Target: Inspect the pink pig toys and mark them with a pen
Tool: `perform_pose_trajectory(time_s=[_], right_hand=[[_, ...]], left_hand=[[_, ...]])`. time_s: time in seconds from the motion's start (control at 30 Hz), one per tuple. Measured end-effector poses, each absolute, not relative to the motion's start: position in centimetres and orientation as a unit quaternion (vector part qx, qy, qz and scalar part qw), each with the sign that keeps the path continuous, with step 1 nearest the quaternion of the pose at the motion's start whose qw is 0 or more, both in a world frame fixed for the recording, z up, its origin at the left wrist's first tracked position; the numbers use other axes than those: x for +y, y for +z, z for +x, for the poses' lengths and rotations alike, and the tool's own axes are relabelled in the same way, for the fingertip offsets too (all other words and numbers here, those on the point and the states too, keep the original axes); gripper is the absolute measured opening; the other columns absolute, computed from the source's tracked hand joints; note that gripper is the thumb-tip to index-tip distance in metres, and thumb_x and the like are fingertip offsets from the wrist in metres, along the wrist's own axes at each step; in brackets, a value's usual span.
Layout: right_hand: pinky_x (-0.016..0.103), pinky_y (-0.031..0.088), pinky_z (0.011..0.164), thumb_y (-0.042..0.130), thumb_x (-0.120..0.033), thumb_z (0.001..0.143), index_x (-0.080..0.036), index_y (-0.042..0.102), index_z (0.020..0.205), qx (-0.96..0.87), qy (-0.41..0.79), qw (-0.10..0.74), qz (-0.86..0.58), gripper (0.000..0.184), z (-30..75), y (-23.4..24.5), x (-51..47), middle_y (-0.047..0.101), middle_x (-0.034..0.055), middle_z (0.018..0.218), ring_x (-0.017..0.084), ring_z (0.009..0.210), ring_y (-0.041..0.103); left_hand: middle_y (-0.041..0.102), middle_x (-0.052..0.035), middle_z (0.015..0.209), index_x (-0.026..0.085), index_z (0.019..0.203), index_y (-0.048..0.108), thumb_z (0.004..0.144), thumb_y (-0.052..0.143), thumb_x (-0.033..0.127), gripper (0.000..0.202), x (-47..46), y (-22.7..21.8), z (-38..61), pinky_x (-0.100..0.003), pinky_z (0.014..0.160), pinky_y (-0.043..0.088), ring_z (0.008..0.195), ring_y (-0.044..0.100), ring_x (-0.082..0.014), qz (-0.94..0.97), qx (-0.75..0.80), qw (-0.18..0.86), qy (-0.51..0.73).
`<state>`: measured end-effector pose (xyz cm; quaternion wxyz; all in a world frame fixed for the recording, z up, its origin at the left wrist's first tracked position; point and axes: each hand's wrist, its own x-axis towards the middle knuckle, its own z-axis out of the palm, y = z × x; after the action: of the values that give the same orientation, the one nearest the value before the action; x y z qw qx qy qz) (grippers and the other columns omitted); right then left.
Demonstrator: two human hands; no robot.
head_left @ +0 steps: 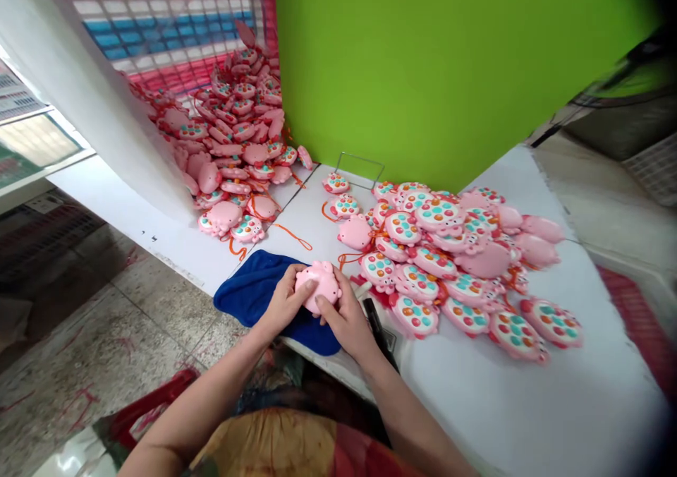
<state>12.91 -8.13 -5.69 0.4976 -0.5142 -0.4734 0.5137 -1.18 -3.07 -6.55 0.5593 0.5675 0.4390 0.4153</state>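
Both my hands hold one pink crab-shaped toy (319, 284) with its plain back up, over a blue cloth (254, 288) at the table's near edge. My left hand (284, 302) grips its left side, thumb on top. On the toy's right side, the fingers of my right hand (349, 318) are curled round it. A large heap of the same pink toys (449, 251), many showing coloured buttons, lies just right of my hands. A black tool (376, 325) lies by my right wrist.
A second heap of pink toys (238, 138) with orange cords fills the far left corner against a white slanted panel (79, 89). A green wall (438, 61) backs the white table (529, 406). A small wire frame (360, 161) stands at the wall. Tiled floor lies to the left.
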Motion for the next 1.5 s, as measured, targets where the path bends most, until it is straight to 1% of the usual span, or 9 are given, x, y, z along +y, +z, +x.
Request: perform_pose_trajectory(time_s=[0.17,0.3,0.5,0.63,0.77,0.93,1.17,1.3,1.5], right_hand=[[0.028,0.055,0.063,0.053,-0.041,0.088,-0.027,0.031,0.142,-0.518,0.471,0.482,-0.526,0.06,14.1,-5.4,-8.0,0.058,0.0089,0.121,0.014,0.077,0.062],[0.03,0.053,0.072,0.052,-0.039,0.09,-0.023,0.054,0.12,-0.571,0.332,0.462,-0.592,0.034,15.9,-4.7,-9.3,0.064,0.0059,0.105,0.014,0.08,0.062],[0.039,0.048,0.078,0.054,-0.034,0.089,-0.018,0.063,0.105,-0.715,0.067,0.275,-0.639,0.024,15.6,-5.8,-11.3,0.062,0.0084,0.092,0.022,0.086,0.056],[0.041,0.045,0.076,0.055,-0.029,0.088,-0.016,0.062,0.093,-0.75,0.018,0.197,-0.631,0.016,14.2,-6.5,-11.2,0.06,0.0096,0.088,0.025,0.083,0.051],[0.038,0.045,0.077,0.049,-0.023,0.092,-0.016,0.056,0.087,-0.752,0.017,0.249,-0.61,0.011,13.4,-6.3,-10.7,0.06,0.0073,0.084,0.022,0.082,0.053],[0.029,0.048,0.075,0.053,-0.025,0.091,-0.019,0.056,0.097,-0.694,0.103,0.38,-0.604,0.009,12.1,-5.1,-9.8,0.062,0.0035,0.087,0.016,0.083,0.058],[0.032,0.047,0.077,0.053,-0.019,0.09,-0.021,0.067,0.092,-0.765,0.158,0.372,-0.502,0.014,7.4,-5.5,-7.9,0.061,0.0046,0.086,0.017,0.084,0.055],[0.035,0.045,0.077,0.055,-0.022,0.089,-0.02,0.069,0.09,-0.752,0.145,0.365,-0.53,0.015,6.7,-5.8,-5.1,0.059,0.005,0.084,0.018,0.082,0.053],[0.033,0.045,0.077,0.054,-0.024,0.09,-0.018,0.067,0.092,-0.714,0.151,0.377,-0.571,0.015,7.6,-6.2,-5.3,0.058,0.005,0.085,0.017,0.083,0.054]], left_hand=[[0.05,0.0035,0.077,0.018,0.092,0.046,0.073,0.069,0.048,0.042,-4.0,-5.7,-2.0,-0.019,0.057,0.04,0.064,0.046,-0.0089,0.512,0.455,0.559,0.467],[0.057,0.0005,0.088,0.018,0.099,0.052,0.071,0.074,0.039,0.041,-4.8,-4.9,-3.8,-0.019,0.066,0.045,0.074,0.053,-0.0105,0.449,0.497,0.534,0.516],[0.063,-0.0124,0.113,0.015,0.116,0.052,0.079,0.068,0.032,0.043,-5.7,-4.5,-4.9,-0.04,0.075,0.058,0.09,0.065,-0.0238,0.221,0.422,0.728,0.494],[0.063,-0.0145,0.118,0.015,0.118,0.052,0.079,0.067,0.024,0.042,-6.0,-4.7,-5.0,-0.047,0.077,0.058,0.09,0.068,-0.0263,0.175,0.406,0.761,0.475],[0.062,-0.0123,0.12,0.02,0.12,0.05,0.081,0.066,0.022,0.042,-5.9,-5.1,-5.3,-0.044,0.075,0.059,0.092,0.068,-0.0261,0.152,0.394,0.773,0.474],[0.061,-0.0139,0.121,0.02,0.124,0.05,0.088,0.056,0.04,0.041,-5.7,-5.9,-5.6,-0.042,0.074,0.058,0.094,0.067,-0.0266,0.117,0.361,0.798,0.468],[0.064,-0.0035,0.097,0.025,0.12,0.054,0.084,0.062,0.043,0.041,-6.0,-6.3,-5.3,-0.021,0.057,0.052,0.068,0.06,-0.011,0.089,0.368,0.779,0.5],[0.06,0.0009,0.086,0.029,0.119,0.055,0.082,0.064,0.044,0.041,-6.0,-6.1,-4.9,-0.02,0.057,0.051,0.065,0.057,-0.0091,0.087,0.377,0.77,0.507],[0.06,-0.0009,0.102,0.027,0.118,0.054,0.079,0.067,0.044,0.044,-6.2,-6.2,-4.6,-0.023,0.061,0.053,0.073,0.059,-0.0114,0.093,0.398,0.756,0.511]])
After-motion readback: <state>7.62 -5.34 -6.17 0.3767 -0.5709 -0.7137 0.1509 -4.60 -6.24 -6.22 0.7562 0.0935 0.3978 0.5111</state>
